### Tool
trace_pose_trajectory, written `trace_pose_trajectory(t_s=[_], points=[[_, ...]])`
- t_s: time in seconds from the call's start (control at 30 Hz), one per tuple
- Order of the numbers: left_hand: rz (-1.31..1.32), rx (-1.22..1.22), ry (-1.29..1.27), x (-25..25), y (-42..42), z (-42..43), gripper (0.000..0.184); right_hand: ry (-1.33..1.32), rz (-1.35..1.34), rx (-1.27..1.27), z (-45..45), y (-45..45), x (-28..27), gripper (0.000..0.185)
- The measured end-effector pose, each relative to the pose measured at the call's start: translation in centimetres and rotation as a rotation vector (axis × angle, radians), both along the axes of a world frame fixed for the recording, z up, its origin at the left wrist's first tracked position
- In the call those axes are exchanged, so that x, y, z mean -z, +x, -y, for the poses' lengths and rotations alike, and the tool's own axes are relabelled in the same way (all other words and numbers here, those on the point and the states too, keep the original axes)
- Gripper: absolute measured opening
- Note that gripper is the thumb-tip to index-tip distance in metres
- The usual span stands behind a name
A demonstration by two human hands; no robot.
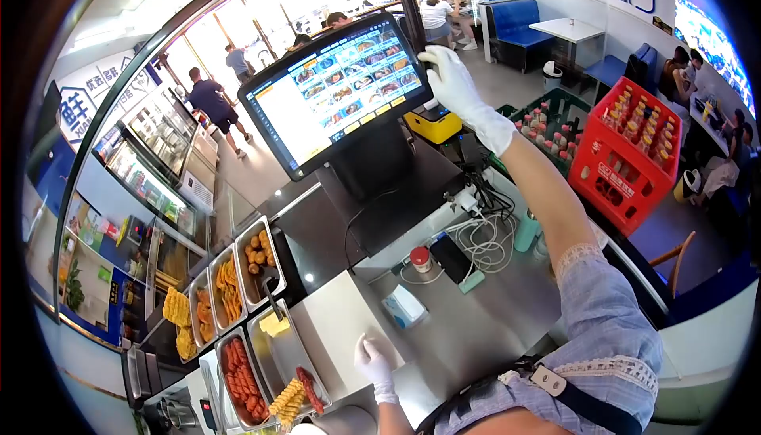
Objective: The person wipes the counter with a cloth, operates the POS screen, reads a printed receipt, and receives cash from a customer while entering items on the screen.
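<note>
My right hand point(458, 90), in a white glove, reaches out to the right edge of a touch-screen monitor point(341, 90), its fingers bent against the upper right corner. Rows of food pictures show on the screen. My left hand point(375, 365), also gloved, hovers low over a white board point(341, 320), fingers curled in with nothing visible in them. Left of it, a metal tray point(297, 348) holds a yellow piece of food, a sausage and a spiral-cut skewer. A tray of red sausages point(244, 379) sits beside that one.
Trays of fried balls point(259, 253) and fried pieces point(228, 288) line the left. On the counter lie a tissue pack point(404, 307), a red-topped jar point(421, 258), a phone point(452, 257) and tangled cables point(491, 241). A red bottle crate point(626, 154) stands right; people sit or walk beyond.
</note>
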State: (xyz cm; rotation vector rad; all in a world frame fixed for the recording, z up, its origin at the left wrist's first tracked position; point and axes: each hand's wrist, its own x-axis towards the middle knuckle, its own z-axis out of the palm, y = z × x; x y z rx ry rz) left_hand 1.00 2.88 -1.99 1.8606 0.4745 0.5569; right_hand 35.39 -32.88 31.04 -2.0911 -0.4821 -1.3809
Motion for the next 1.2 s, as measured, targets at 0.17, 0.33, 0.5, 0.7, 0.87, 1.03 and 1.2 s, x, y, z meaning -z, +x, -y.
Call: trace_pose_trajectory(t_s=[0.17, 0.33, 0.5, 0.7, 0.87, 1.03, 1.2], points=[[0.015, -0.112, 0.026, -0.1, 0.2, 0.5, 0.022, 0.052, -0.011, 0.015, 0.6, 7.9, -2.6, 0.042], [0.004, -0.208, -0.069, -0.2, 0.3, 0.9, 0.023, -0.056, 0.014, -0.011, 0.6, 10.5, -4.5, 0.043], [-0.004, -0.244, -0.054, -0.9, 0.2, 1.3, 0.023, -0.089, 0.065, -0.010, 0.3, 13.0, -4.7, 0.041], [0.021, -0.301, -0.013, 0.2, 0.3, 0.8, 0.022, -0.081, 0.151, 0.011, 0.3, 14.7, -4.3, 0.037], [0.008, -0.299, 0.099, -0.7, 0.2, 1.1, 0.021, 0.138, 0.199, -0.161, 0.7, 13.2, -2.4, 0.031], [0.010, -0.284, 0.067, 0.5, -0.2, 0.5, 0.022, 0.209, 0.149, -0.136, -0.4, 7.6, 0.5, 0.034], [-0.028, -0.257, 0.007, -1.3, 0.1, 1.2, 0.022, 0.195, 0.131, -0.239, -2.3, 4.3, 4.0, 0.026]])
